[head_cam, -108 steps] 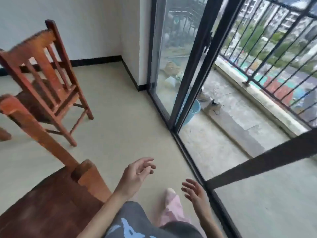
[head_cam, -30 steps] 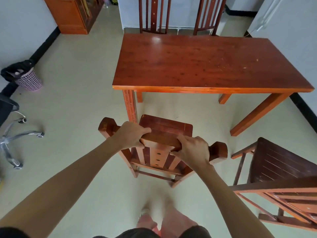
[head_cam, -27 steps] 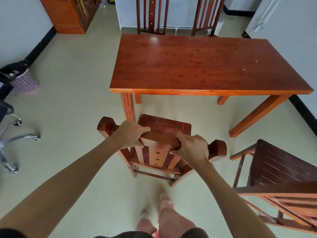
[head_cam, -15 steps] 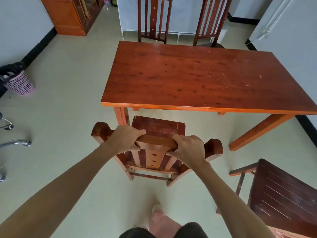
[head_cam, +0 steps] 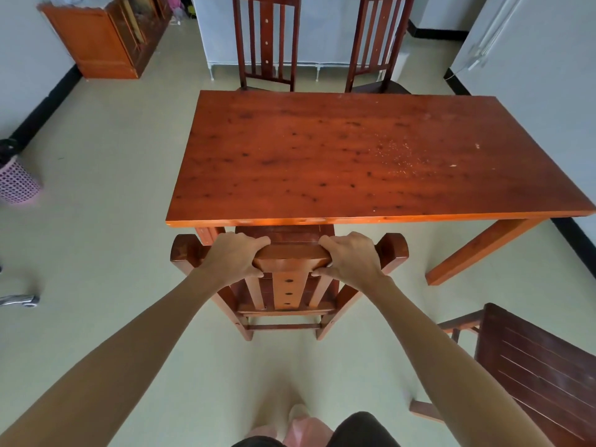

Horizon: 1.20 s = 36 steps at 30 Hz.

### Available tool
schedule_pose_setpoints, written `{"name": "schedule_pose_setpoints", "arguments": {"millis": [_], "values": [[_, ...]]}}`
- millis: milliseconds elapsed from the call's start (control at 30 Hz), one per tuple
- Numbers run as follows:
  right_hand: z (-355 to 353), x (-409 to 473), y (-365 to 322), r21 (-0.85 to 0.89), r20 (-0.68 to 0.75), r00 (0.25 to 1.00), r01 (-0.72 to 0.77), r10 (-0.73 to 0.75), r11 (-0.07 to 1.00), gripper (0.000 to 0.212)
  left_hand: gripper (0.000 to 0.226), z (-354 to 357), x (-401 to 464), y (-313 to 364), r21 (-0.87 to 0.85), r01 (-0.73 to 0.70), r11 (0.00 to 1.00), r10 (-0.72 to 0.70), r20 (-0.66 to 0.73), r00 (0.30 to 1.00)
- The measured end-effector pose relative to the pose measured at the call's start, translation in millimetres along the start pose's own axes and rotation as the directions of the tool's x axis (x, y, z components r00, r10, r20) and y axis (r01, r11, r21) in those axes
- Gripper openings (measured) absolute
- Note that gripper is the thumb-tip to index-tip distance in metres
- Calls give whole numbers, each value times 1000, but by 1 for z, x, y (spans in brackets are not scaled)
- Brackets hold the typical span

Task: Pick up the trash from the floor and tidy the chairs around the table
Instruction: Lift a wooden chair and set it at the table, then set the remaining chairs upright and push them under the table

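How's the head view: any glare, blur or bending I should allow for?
Head view: sharp at the hands gripping the chair; soft daylight, no harsh glare on the table; wide-angle lens splays the arms and edges; pink basket is blurred.

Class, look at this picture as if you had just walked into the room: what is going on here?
A person is tidying a dining area. Both hands, the left hand and right hand, have a grip on the top rail of a wooden chair at the near side of the table, with the seat's front edge under the tabletop. Two more chairs stand at the far side, and another chair sits untucked to the right. A pink bin stands by the left wall.
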State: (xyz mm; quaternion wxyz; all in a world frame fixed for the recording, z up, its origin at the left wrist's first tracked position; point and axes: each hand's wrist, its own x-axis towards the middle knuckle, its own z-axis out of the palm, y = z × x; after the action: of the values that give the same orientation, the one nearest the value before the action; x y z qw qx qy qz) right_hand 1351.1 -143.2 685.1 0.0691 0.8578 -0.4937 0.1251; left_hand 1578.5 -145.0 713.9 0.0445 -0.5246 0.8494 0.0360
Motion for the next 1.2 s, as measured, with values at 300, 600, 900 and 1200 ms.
{"name": "schedule_pose_setpoints", "arguments": {"millis": [300, 600, 900, 1200], "values": [[8, 29, 23, 19, 42, 998, 52, -53, 998, 43, 39, 0, 28, -15, -14, -10, 1000, 9, -22, 1000], [2, 31, 29, -53, 159, 986, 63, -53, 997, 50, 55, 11, 28, -3, -29, 75, 997, -78, -101, 992], [-49, -55, -24, 482, 40, 825, -510, 563, 713, 41, 51, -9, -14, 40, -438, -87, 895, -43, -278, 960], [-42, -313, -180, 805, 382, 129, -534, 915, -260, 22, 21, 80, -142, 174, -882, 19, 470, 440, 254, 861]]}}
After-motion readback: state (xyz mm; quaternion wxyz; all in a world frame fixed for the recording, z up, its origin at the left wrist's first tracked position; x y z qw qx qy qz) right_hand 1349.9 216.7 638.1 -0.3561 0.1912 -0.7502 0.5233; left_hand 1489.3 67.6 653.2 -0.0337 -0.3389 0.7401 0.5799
